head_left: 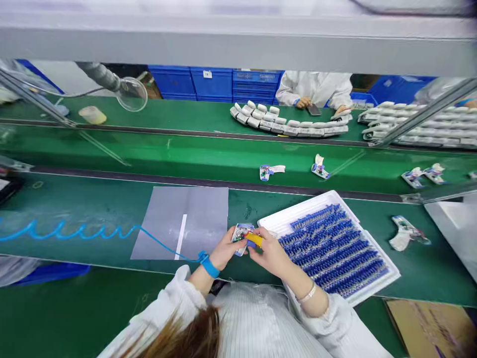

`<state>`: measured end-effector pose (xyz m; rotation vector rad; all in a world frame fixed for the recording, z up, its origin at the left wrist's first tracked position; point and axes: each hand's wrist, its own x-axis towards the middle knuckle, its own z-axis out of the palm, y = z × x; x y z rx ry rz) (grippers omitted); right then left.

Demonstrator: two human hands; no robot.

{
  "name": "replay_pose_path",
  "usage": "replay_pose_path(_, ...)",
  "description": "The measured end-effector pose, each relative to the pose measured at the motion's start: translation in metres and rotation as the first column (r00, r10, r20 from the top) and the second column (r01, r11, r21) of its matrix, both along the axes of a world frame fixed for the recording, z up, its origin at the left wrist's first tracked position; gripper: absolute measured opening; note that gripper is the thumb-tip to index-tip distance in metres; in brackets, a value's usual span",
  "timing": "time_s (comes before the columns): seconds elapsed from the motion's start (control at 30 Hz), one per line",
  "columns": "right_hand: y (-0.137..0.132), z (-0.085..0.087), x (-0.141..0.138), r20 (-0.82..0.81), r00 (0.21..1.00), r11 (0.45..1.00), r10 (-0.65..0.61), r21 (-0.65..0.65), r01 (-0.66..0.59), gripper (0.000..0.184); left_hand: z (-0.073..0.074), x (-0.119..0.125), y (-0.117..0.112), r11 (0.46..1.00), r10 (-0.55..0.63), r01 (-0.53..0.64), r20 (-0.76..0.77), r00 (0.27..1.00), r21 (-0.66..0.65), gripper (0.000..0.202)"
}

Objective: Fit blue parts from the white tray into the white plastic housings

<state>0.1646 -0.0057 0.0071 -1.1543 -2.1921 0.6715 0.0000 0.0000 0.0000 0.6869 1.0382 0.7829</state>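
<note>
Left hand (224,247), wearing a blue wrist strap (209,267) whose coiled blue cord (74,231) ran off across the green surface (93,209), was closed around a small circuit board assembly (241,233), holding it just above the near edge of the surface, close to the person's body. Right hand (271,254) was closed on a yellow-tipped tool (255,240), its tip meeting the board; the left hand seemed to steady the piece so the right could work on it, though the exact contact point was too small to make out.

Just beside the right hand lay a white tray (298,213) packed with rows of small blue parts (331,246), set within easy reach. To the left of the hands lay a grey mat (186,219) with a white strip (181,236) on it. One similar white piece (404,232) rested on the surface right of the tray.

Beyond a dark rail, the conveyor belt (186,149) carried 4 or so finished-looking boards (270,171), spaced apart. On the far side, another person in a white coat (316,87) sat with both hands near rows of white housings (290,124). Blue crates (212,82) stood behind, and a magnifier lens on a flexible arm (130,93) hung at far left.
</note>
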Motion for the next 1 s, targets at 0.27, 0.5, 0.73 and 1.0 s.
replay_pose_path(0.27, -0.001, 0.0, 0.002, -0.026, 0.996, 0.996, -0.086, -0.026, 0.085, 0.03, 0.003, -0.002, -0.002, 0.999, -0.035, 0.035, 0.034, 0.999, 0.001, 0.066)
replay_pose_path(0.5, -0.003, 0.002, 0.004, -0.049, 0.995, 0.995, -0.086, -0.051, 0.084, 0.03, 0.012, -0.001, -0.004, 0.997, -0.076, 0.075, 0.028, 0.997, 0.035, 0.069)
replay_pose_path(0.73, -0.008, 0.001, 0.003, -0.111, 0.983, 0.982, -0.148, -0.132, 0.133, 0.029, 0.005, 0.002, -0.002, 0.992, -0.053, 0.051, 0.018, 0.998, 0.114, 0.055)
replay_pose_path(1.0, -0.005, 0.006, 0.003, -0.149, 0.967, 0.952, -0.205, -0.261, 0.162, 0.026, 0.006, 0.006, -0.003, 0.989, 0.002, 0.002, -0.027, 1.0, 0.147, 0.054)
